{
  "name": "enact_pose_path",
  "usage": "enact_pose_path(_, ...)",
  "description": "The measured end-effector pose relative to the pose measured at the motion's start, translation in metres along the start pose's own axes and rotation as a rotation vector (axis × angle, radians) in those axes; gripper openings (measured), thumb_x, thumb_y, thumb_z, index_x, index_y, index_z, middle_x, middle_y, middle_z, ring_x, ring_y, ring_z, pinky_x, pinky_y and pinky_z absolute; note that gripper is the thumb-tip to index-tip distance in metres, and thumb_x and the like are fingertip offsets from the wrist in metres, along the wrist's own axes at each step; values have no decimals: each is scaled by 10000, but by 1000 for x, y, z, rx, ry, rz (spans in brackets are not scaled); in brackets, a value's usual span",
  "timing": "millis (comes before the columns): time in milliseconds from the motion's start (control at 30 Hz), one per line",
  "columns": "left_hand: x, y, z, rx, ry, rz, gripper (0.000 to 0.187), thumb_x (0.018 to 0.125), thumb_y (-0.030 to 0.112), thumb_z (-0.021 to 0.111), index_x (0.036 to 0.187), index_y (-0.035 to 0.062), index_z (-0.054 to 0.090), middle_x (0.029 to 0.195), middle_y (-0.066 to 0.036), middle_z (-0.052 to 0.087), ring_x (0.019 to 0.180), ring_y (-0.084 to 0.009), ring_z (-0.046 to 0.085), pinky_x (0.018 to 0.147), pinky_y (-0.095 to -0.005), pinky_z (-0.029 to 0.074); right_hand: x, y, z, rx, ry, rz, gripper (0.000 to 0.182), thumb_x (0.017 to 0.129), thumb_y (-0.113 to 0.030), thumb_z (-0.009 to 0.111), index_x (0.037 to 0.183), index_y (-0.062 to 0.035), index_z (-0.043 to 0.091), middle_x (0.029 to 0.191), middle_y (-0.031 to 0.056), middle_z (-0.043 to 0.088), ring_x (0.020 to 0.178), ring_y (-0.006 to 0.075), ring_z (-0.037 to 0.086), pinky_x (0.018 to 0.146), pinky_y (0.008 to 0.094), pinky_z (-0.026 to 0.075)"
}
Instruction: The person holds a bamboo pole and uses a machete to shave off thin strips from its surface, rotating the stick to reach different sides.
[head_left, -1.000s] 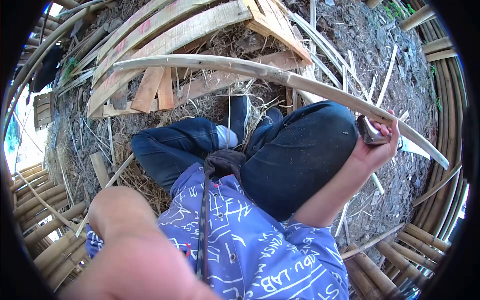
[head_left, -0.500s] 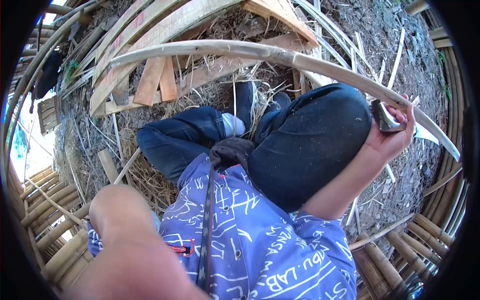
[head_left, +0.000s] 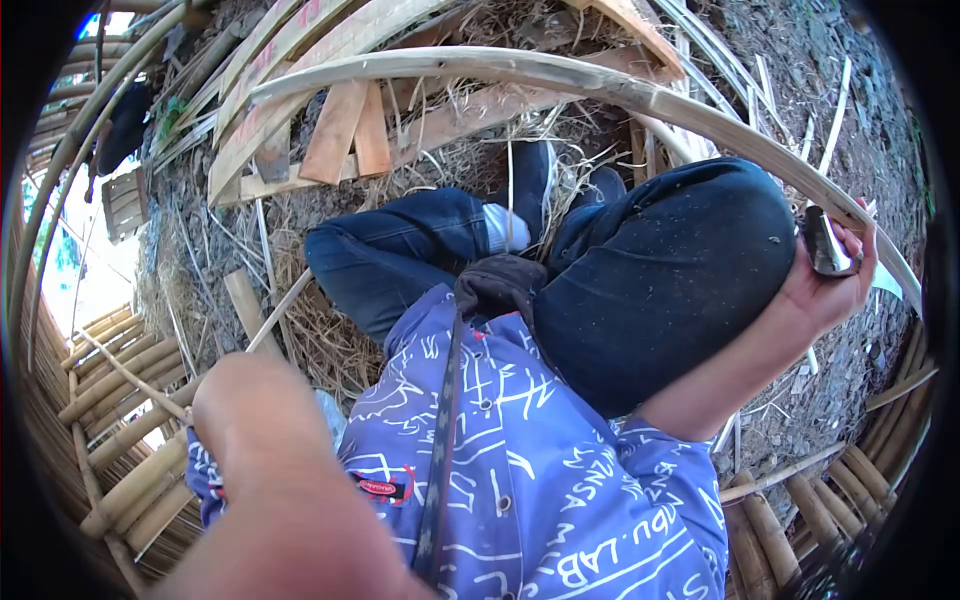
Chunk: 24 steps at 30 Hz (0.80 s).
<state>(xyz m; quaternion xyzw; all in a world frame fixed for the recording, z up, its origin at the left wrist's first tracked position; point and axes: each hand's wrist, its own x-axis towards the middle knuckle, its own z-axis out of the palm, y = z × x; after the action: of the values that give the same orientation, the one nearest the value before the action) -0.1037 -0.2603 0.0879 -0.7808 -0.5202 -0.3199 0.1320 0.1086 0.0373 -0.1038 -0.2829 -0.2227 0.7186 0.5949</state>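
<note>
At the right, my right hand (head_left: 835, 270) is closed around a tool with a shiny dark metal part (head_left: 828, 243), beside my bent knee. A pale pointed piece (head_left: 886, 282) shows past the fingers. My fingertips are right at a long curved wooden strip (head_left: 640, 97), which arches over my legs from the upper left to the far right. In the lower left, my left forearm (head_left: 290, 500) is raised close to the camera, with the elbow bent. The left hand itself is outside the frame.
Curved boards (head_left: 345, 50) and short wooden pieces (head_left: 335, 135) lie beyond my feet, over straw and shavings (head_left: 470, 150). Bamboo poles (head_left: 135, 400) form a slatted structure at the left, with more poles (head_left: 765, 535) at the lower right.
The whole scene has shifted right and slightly up in the view. The shiny metal part has turned a little in my right hand, which stays beside the wooden strip.
</note>
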Motion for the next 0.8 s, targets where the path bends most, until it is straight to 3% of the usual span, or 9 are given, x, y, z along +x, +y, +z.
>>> enact_pose_path(167, -3, -8, 16, 33, -22, 12, 401, 790, 292, 763, 1078, 53, 619, 946, -82, 669, 812, -258, 627, 694, -342, 533, 8, -6, -12, -71, -34, 26, 430, 908, -131, 587, 1207, 155, 470, 602, 3, 543, 604, 120, 566, 756, 335, 557)
enact_pose_path(433, -10, 11, -40, 186, 59, -109, 434, 788, 293, 764, 1117, 56, 612, 976, -88, 673, 837, -266, 628, 719, -348, 537, 14, -12, -28, -117, -23, 28, 473, 909, -116, 570, 1264, 166, 435, 604, 15, 574, 604, 123, 599, 697, 355, 585)
enact_pose_path(633, -9, 1, 6, 109, -38, -39, 459, 786, 294, 765, 1147, 58, 608, 999, -92, 676, 856, -272, 628, 739, -352, 541, 21, -11, -31, -205, -22, -49, 488, 917, -126, 557, 1275, 173, 415, 632, 18, 590, 650, 149, 641, 771, 412, 589)
enact_pose_path(700, -7, -3, 7, 121, -43, -31, 467, 786, 294, 766, 1156, 58, 606, 1006, -94, 677, 863, -274, 628, 745, -353, 542, 25, -20, -43, -222, -11, -28, 498, 920, -130, 550, 1282, 179, 402, 631, 23, 593, 666, 166, 654, 762, 435, 600)
enact_pose_path(767, -6, -1, -3, 164, -49, -40, 476, 785, 295, 766, 1166, 59, 605, 1014, -95, 678, 869, -276, 628, 751, -355, 543, 24, -20, -46, -97, -198, 64, 508, 924, -139, 546, 1287, 182, 394, 652, 47, 603, 674, 181, 659, 724, 455, 618)
enact_pose_path(800, -7, 1, -11, 186, -45, -54, 480, 785, 295, 766, 1171, 59, 604, 1018, -96, 679, 872, -277, 628, 755, -355, 544, 24, -18, -43, -205, -79, -34, 543, 926, -141, 545, 1318, 182, 352, 644, 39, 587, 665, 178, 654, 653, 482, 626)
